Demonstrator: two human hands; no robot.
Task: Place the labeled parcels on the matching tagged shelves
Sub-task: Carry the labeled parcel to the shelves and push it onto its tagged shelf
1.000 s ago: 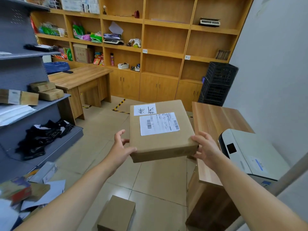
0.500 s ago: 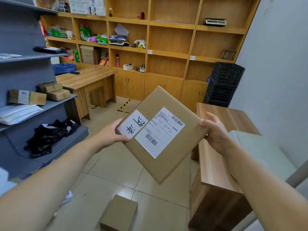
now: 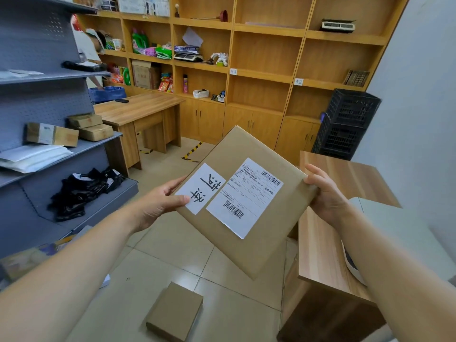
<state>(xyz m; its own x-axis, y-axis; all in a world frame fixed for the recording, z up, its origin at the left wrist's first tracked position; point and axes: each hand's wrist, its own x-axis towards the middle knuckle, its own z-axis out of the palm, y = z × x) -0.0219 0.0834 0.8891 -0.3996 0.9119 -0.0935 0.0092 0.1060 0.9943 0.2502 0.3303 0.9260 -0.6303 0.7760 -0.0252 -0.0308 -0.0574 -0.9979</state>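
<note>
A flat brown cardboard parcel (image 3: 266, 230) is held in front of me, turned diagonally with its top face toward the camera. It carries a white handwritten tag and a printed shipping label with barcodes. My left hand (image 3: 160, 203) grips its left corner, thumb on the handwritten tag. My right hand (image 3: 325, 196) holds its right corner, fingers curled round the edge. The wooden wall shelves (image 3: 266, 72) across the room carry small white tags (image 3: 233, 71) on their front edges.
A grey metal rack (image 3: 49, 99) with parcels and black bags stands on the left. A smaller cardboard box (image 3: 175, 311) lies on the tiled floor below. A wooden table (image 3: 328, 243) is at right, a desk (image 3: 140, 108) and black crates (image 3: 345, 124) behind. A person stands behind the rack.
The parcel went from lying flat and level to tilted up and rotated diagonally, its labels now facing me. Both hands shifted to opposite corners, and the view moved slightly closer to the shelves.
</note>
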